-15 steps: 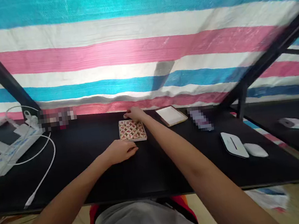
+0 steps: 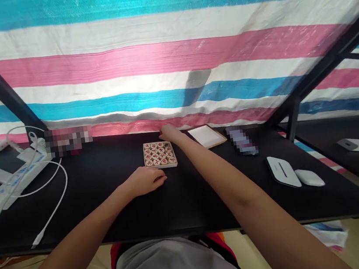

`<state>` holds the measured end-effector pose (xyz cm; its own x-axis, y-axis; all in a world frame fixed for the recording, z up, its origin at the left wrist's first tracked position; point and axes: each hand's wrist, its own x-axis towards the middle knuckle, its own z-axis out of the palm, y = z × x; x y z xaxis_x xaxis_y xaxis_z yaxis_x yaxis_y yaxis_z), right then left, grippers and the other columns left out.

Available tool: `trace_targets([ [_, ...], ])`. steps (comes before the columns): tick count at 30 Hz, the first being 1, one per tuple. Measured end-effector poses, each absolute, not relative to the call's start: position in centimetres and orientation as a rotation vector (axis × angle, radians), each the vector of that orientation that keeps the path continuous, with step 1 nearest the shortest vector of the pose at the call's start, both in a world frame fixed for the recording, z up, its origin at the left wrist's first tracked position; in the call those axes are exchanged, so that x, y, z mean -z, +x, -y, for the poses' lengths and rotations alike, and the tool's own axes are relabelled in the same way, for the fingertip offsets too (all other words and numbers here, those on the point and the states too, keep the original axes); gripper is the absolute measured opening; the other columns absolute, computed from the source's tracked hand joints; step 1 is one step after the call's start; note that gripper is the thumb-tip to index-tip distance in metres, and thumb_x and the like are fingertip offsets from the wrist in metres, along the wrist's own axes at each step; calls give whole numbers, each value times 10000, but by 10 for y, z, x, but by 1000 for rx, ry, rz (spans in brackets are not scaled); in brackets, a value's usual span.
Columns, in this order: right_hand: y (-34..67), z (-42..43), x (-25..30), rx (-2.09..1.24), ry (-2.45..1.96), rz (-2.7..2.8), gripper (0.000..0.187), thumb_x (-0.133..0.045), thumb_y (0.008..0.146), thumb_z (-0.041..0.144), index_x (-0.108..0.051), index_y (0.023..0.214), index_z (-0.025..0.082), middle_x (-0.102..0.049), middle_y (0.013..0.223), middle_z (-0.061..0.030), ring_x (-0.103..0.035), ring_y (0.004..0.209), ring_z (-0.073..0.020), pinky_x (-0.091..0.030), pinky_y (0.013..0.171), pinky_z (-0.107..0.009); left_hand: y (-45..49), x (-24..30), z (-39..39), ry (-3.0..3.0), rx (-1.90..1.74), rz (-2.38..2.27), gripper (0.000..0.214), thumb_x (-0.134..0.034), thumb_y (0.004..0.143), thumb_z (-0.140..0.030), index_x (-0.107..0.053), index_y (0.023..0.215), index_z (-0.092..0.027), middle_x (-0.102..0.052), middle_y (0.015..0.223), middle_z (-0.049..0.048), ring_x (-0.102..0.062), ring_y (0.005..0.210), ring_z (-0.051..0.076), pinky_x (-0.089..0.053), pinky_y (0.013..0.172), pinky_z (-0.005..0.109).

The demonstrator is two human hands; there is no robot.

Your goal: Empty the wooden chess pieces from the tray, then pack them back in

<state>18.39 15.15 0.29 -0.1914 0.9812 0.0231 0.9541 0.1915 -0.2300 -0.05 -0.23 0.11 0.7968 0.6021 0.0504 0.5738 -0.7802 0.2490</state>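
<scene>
A shallow white box (image 2: 161, 167) of round wooden Chinese chess pieces (image 2: 156, 156) sits on the black desk. The pieces lie in rows; most carry red characters, and one at the back right corner looks darker. My right hand (image 2: 169, 133) is just behind the box, near the striped sheet, its fingers bent downward. Whatever those fingers may hold is hidden. In front of the box, my left hand (image 2: 144, 180) rests on the desk, loosely closed, close to the box's front left edge. Nothing shows in it.
An open white box lid (image 2: 206, 136) lies at the back, beside a blurred phone-like object (image 2: 242, 140). On the right are a white flat device (image 2: 283, 171) and a white rounded case (image 2: 309, 177). A power strip (image 2: 15, 180) with white cables is on the left.
My right hand has moved slightly right and back, uncovering the box's back right corner. The pale round piece by its fingertips no longer shows. My left hand stays put.
</scene>
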Motion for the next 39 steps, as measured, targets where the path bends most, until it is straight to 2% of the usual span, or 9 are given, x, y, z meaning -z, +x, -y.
trace_targets([
  [4, 209, -131, -14, -209, -1834, 2199, 221, -534, 796, 206, -683, 929, 109, -688, 986, -131, -619, 942, -232, -463, 807, -302, -1, -3, 2, 2693, -242, -952, 267, -433, 910, -302, -675, 899, -189, -706, 877, 38, -643, 795, 174, -422, 681, 241],
  [8, 216, -78, -18, -373, -1443, 1981, 220, -552, 749, 192, -658, 937, 149, -692, 918, -60, -629, 855, -178, -484, 801, -304, 2, -2, 3, 2422, -373, -1042, 252, -467, 874, -309, -672, 820, -174, -659, 702, 17, -604, 653, 142, -419, 613, 227],
  [11, 210, -30, -12, -534, -1190, 1988, 318, -548, 726, 153, -610, 1037, 174, -671, 997, -52, -632, 876, -163, -508, 757, -286, 4, 2, 2, 2054, -406, -1082, 282, -477, 858, -373, -640, 776, -159, -609, 645, 0, -552, 519, 105, -420, 503, 208],
  [14, 202, 3, 0, -562, -1063, 2065, 414, -566, 739, 159, -546, 1151, 196, -648, 1065, -65, -622, 910, -165, -510, 795, -302, 6, 3, -2, 1686, -427, -1066, 346, -475, 845, -464, -608, 848, -145, -575, 658, -3, -534, 450, 98, -433, 420, 213],
  [17, 197, 14, 12, -535, -1035, 2133, 442, -553, 770, 164, -504, 1207, 218, -636, 1083, -66, -619, 899, -163, -509, 805, -318, 5, 2, -6, 1477, -475, -1014, 402, -503, 824, -520, -593, 895, -134, -569, 686, 3, -562, 470, 106, -476, 431, 231],
  [20, 193, 16, 18, -529, -990, 2176, 473, -554, 771, 143, -479, 1232, 219, -627, 1098, -70, -612, 921, -167, -503, 830, -331, 3, 3, -8, 1466, -463, -994, 389, -591, 774, -510, -608, 839, -126, -578, 707, 12, -564, 482, 97, -484, 438, 227],
  [26, 196, 20, 14, -596, -958, 2252, 436, -565, 770, 133, -521, 1195, 217, -613, 1112, -71, -596, 934, -170, -489, 819, -318, 2, 7, -7, 1489, -388, -985, 278, -620, 747, -408, -582, 758, -134, -596, 716, 14, -579, 512, 101, -479, 444, 219],
  [33, 205, 16, 7, -1043, -1059, 2163, 330, -633, 786, 336, -542, 1071, 196, -624, 795, 5, -585, 682, -116, -477, 628, -237, 3, 1, -6, 1342, -356, -960, 336, -635, 705, -436, -551, 837, -138, -624, 685, 16, -575, 527, 102, -461, 467, 210],
  [39, 206, 15, 8, -1042, -1105, 2197, 254, -625, 790, 364, -550, 972, 204, -616, 721, 22, -562, 634, -117, -439, 594, -233, 2, 6, -8, 1377, -337, -936, 364, -640, 710, -474, -561, 834, -141, -620, 709, 11, -573, 540, 97, -455, 469, 212],
])
